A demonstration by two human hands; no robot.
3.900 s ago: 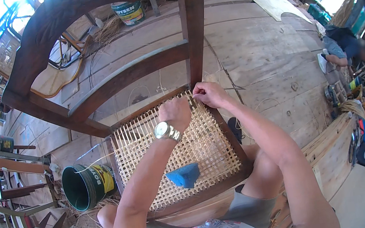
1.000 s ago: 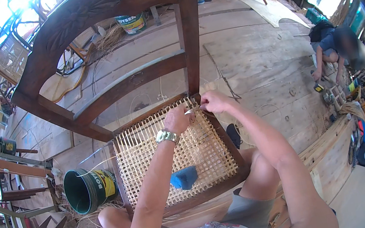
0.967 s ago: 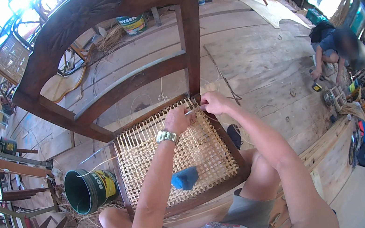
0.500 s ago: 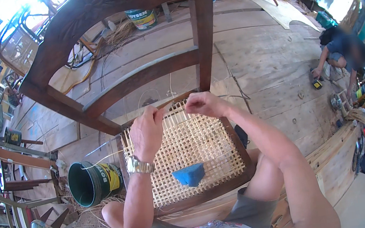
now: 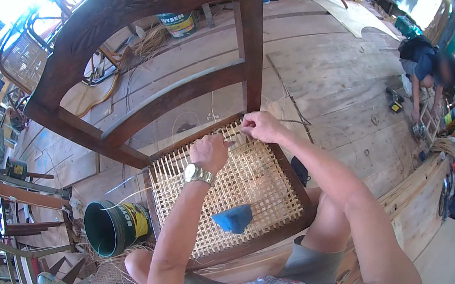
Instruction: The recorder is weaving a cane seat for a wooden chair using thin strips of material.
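A dark wooden chair (image 5: pixel 174 100) with a carved backrest stands before me, its seat a woven cane mesh (image 5: pixel 235 191). Over the back part of the seat, my left hand (image 5: pixel 209 152), with a metal watch (image 5: pixel 197 174) on its wrist, is closed. A small dark tip shows by its fingers, too small to name. Close to the back right corner of the frame, my right hand (image 5: pixel 263 126) pinches at the weave; whatever is between its fingertips is hidden. Toward the front of the mesh lies a blue sponge-like block (image 5: pixel 233 220).
Left of the chair a green bucket (image 5: pixel 101 229) lies on its side, a pale strand across its mouth. Another bucket (image 5: pixel 177 24) stands behind the backrest. At the right, a person (image 5: pixel 425 66) bends near a yellow-black power tool (image 5: pixel 394 100). Chair frames crowd the left.
My left hand has moved right and lower over the mesh, its wrist turning so the watch face shows. My right hand has shifted slightly right. The other person has leaned further down.
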